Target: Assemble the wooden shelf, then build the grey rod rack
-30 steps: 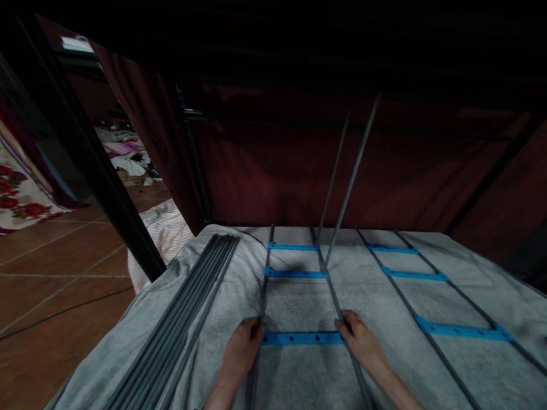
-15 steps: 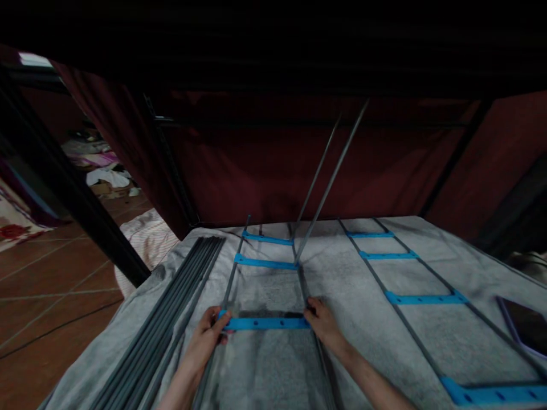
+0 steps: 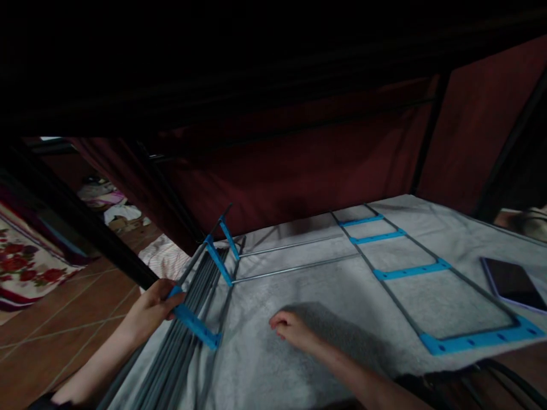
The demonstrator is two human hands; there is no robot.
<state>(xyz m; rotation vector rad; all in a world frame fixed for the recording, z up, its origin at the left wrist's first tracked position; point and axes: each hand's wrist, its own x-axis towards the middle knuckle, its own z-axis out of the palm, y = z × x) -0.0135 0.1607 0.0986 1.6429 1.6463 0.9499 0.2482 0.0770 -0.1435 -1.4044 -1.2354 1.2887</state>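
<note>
My left hand is closed around the upper end of a blue plastic crosspiece on a frame of grey tubes. This frame is tilted up on its right-hand side, with its left side raised. Two thin metal rods run from its other blue crosspieces to the right, low over the bedding. My right hand hovers over the grey cloth, apart from the frame, fingers curled with nothing visible in them. A second frame with blue crosspieces lies flat at the right.
Several loose grey tubes lie in a bundle beneath the tilted frame. A phone rests on the grey cloth at the right. A dark metal post stands at the left, and a dark red curtain hangs behind.
The frame has swung from lying flat to tilted, its left side lifted by my left hand. The metal rods swung from upright to the right. My right hand let go of the crosspiece.
</note>
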